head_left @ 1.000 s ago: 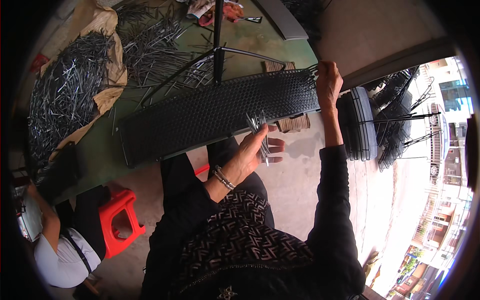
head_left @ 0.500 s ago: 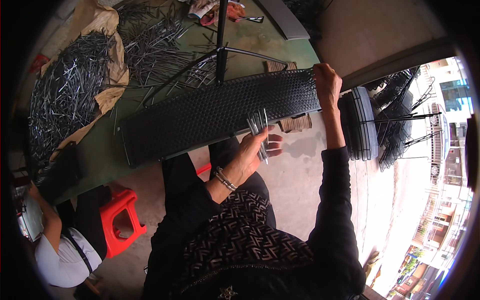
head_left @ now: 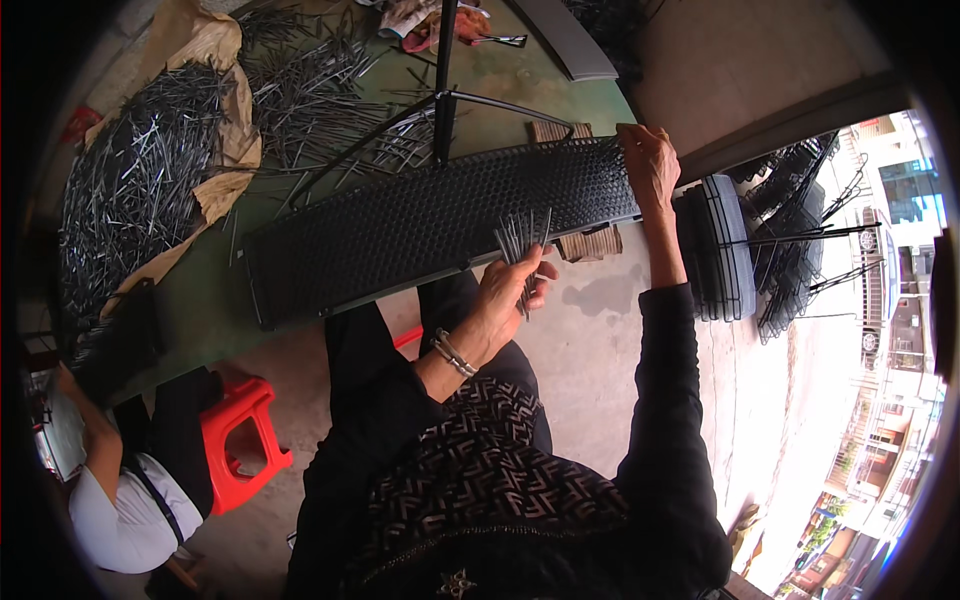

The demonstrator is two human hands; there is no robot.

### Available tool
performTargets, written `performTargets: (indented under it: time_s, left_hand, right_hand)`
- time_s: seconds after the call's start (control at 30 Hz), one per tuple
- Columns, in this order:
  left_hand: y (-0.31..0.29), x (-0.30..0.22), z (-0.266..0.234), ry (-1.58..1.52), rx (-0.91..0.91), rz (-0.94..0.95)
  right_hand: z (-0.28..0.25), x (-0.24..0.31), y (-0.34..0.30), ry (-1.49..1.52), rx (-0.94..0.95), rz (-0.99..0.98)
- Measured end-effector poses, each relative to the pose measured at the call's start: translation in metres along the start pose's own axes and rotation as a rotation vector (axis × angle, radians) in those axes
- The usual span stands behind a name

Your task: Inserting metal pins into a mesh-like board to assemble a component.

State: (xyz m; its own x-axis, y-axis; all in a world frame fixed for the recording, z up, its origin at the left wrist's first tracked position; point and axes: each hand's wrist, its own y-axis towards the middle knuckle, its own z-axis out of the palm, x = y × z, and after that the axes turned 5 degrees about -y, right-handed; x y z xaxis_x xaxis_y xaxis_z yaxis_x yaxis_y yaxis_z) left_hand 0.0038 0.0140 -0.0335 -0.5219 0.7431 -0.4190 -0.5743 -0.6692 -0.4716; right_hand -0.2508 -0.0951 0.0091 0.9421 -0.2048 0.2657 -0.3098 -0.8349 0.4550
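Clamping thin strips (head_left: 517, 234) in its fingers, the left hand (head_left: 490, 307) adjoins the mesh panel (head_left: 400, 220); right hand (head_left: 653, 172) finger closure indeterminate. Loose strips (head_left: 305, 110) remain; completed work unclear.

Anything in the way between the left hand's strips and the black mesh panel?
Nothing visible. The left hand holds the thin strips at the near edge of the black mesh panel, overlapping it in view; contact is unclear. The black metal stand is at its far side.
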Motion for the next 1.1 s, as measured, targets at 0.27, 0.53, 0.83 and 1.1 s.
performTargets:
  time_s: [0.27,0.53,0.83,1.1]
  left_hand:
    - [0.000,-0.001,0.004,0.029,0.013,0.074]
    - [-0.001,-0.006,0.007,0.006,-0.001,0.077]
    - [0.002,-0.007,0.009,0.133,0.029,0.095]
    - [0.002,-0.009,0.006,0.188,0.009,0.092]
  right_hand:
    - [0.000,-0.003,0.003,-0.063,0.023,0.076]
    - [-0.014,0.015,-0.027,-0.075,-0.040,0.004]
    - [-0.047,0.048,-0.079,0.930,0.830,0.146]
    - [-0.048,0.054,-0.081,1.007,0.876,0.232]
